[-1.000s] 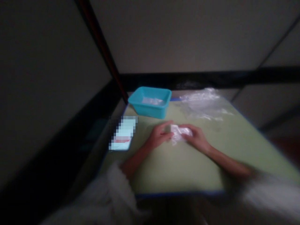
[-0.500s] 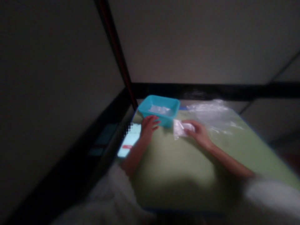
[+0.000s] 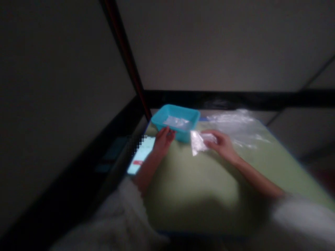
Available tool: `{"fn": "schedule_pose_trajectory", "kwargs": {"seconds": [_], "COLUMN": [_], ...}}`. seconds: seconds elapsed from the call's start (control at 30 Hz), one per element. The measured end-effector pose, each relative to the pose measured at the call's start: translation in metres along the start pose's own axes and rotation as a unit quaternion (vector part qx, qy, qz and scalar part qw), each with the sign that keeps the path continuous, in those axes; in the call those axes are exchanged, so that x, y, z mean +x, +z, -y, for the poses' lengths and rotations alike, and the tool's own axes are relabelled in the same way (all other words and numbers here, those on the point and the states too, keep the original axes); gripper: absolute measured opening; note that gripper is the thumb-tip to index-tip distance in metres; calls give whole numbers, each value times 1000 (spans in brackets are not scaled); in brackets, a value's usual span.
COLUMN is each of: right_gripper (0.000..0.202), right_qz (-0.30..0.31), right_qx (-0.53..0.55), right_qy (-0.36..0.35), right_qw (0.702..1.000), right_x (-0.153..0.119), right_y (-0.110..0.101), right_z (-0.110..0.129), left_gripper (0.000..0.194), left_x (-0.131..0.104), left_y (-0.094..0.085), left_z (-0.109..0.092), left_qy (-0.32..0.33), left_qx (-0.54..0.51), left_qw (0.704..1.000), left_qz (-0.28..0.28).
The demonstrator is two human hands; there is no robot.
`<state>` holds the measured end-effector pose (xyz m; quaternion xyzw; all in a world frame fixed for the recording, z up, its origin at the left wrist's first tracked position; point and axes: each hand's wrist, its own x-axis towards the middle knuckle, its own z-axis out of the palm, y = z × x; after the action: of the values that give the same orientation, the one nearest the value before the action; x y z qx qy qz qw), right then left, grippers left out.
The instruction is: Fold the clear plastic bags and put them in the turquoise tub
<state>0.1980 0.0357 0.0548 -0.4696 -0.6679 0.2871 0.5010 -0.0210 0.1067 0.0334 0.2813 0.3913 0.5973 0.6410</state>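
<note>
My right hand (image 3: 219,143) is closed on a small clear plastic packet (image 3: 198,142), whose free end sticks out to the left of my fingers. My left hand (image 3: 164,138) is at the near left wall of a turquoise basket (image 3: 187,135), its fingers bent and apart, with nothing visible in them. Inside the basket lies clear, shiny plastic (image 3: 176,121). The held packet is just in front of the basket's near right corner. The picture is dim and blurred.
Crumpled clear plastic bags (image 3: 232,122) lie at the back right of the green table (image 3: 199,184). A phone with a lit screen (image 3: 141,156) rests at the left edge beside my left forearm. Walls stand behind and to the left.
The fingers of my left hand have curled a little at the basket's near wall. The packet in my right hand has shifted slightly left and tilted. The view has moved slightly.
</note>
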Motion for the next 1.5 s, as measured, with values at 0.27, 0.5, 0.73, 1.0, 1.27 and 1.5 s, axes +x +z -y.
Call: {"fn": "schedule_pose_trajectory", "kwargs": {"seconds": [0.27, 0.5, 0.73, 1.0, 1.27, 1.5], "right_gripper": [24, 19, 22, 18, 22, 57], "right_qz": [-54, -61, 17, 43, 66, 122], "right_qx": [-30, -69, -165, -189, -94, 155], "right_qy": [-62, -56, -70, -71, 41, 222], "right_qw": [996, 994, 984, 978, 993, 955], "right_x": [14, 14, 7, 3, 7, 4], "right_y": [-45, -61, -56, -46, -34, -25], "right_z": [23, 38, 50, 46, 36, 37], "left_gripper": [11, 19, 34, 31, 27, 33], "left_x": [-28, -53, -67, -80, -91, -92], "left_y": [2, 5, 8, 16, 24, 25], "left_z": [-5, 0, 6, 11, 21, 23], "left_qy": [-21, -42, -72, -64, -28, -35], "left_qx": [-15, -1, 50, 85, 105, 95], "left_qw": [998, 985, 974, 971, 977, 982], "left_qz": [60, 170, 208, 212, 181, 159]}}
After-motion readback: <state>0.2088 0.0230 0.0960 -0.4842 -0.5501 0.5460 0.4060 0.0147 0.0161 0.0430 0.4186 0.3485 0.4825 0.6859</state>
